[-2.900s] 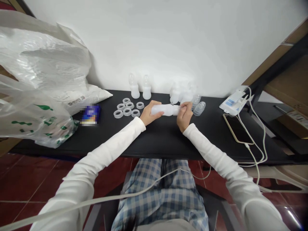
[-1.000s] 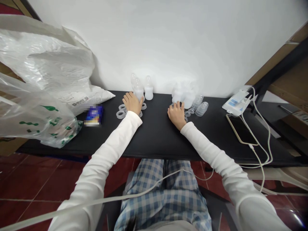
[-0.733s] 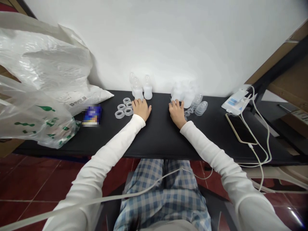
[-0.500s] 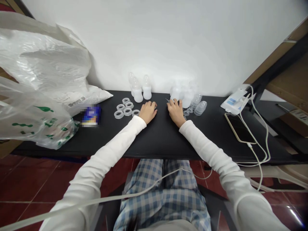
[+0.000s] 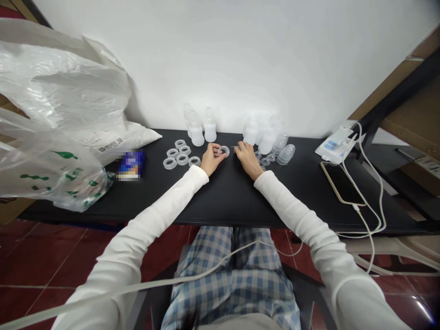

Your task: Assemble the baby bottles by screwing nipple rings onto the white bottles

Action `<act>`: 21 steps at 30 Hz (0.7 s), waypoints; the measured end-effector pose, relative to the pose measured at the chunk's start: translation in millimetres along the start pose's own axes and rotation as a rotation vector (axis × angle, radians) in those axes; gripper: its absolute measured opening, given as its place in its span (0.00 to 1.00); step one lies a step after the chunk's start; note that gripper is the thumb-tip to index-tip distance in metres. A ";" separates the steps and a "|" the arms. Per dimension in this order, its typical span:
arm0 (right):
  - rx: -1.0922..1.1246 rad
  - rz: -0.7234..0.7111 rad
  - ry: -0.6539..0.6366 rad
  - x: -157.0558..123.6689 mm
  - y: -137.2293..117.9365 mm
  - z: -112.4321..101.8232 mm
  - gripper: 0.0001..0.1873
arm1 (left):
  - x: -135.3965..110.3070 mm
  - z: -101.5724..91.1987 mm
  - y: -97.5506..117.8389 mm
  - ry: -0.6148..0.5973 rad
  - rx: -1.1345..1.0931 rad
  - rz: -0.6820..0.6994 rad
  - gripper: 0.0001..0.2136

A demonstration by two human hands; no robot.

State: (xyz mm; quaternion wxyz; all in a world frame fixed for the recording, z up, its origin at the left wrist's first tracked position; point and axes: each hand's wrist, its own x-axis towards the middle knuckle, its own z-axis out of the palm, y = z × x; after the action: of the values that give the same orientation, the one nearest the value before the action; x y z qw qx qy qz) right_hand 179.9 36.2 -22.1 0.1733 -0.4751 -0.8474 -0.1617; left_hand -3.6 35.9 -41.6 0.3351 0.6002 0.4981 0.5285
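My left hand (image 5: 210,159) pinches a clear plastic ring (image 5: 223,151) just above the black table (image 5: 227,197), near its middle. My right hand (image 5: 245,156) sits close beside it, fingers curled, with a thin small object (image 5: 235,147) at its fingertips that I cannot make out. Several more clear rings (image 5: 181,155) lie to the left of my left hand. Three capped translucent bottles (image 5: 197,130) stand against the wall behind them. A cluster of open bottle bodies (image 5: 259,133), small clear nipples (image 5: 265,161) and domed caps (image 5: 285,154) lies right of my right hand.
Large plastic bags (image 5: 58,114) fill the table's left end, with a blue packet (image 5: 129,165) beside them. A phone (image 5: 342,182), a white power strip (image 5: 334,142) and white cables (image 5: 369,201) lie at the right, by a wooden shelf (image 5: 409,114).
The bottle I held in both hands now stands with the others at the wall. My left hand picked up a ring and brought it to the middle; my right hand moved left to meet it.
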 end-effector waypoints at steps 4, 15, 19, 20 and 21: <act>0.058 -0.009 0.033 1.3 5.7 -2.0 0.19 | 1.5 0.6 -2.3 0.032 -0.162 -0.148 0.20; 0.866 0.162 0.502 -1.8 -16.6 -4.9 0.17 | 2.9 -5.0 6.6 -0.058 -0.361 -0.221 0.23; 0.974 0.217 0.456 -2.3 -20.1 -6.1 0.16 | 3.3 -6.0 8.6 -0.080 -0.326 -0.152 0.23; 0.982 0.229 0.447 -2.4 -20.2 -6.8 0.16 | 3.6 -6.0 8.6 -0.093 -0.319 -0.134 0.23; 0.985 0.239 0.441 -2.5 -20.3 -7.6 0.16 | 3.7 -6.0 8.8 -0.108 -0.313 -0.115 0.24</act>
State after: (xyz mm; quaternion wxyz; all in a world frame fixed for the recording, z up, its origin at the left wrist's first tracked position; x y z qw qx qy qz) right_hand 164.7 20.9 -18.7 0.5658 -0.3854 -0.7066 0.1790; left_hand -7.5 36.2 -31.0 0.4801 0.5389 0.4246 0.5467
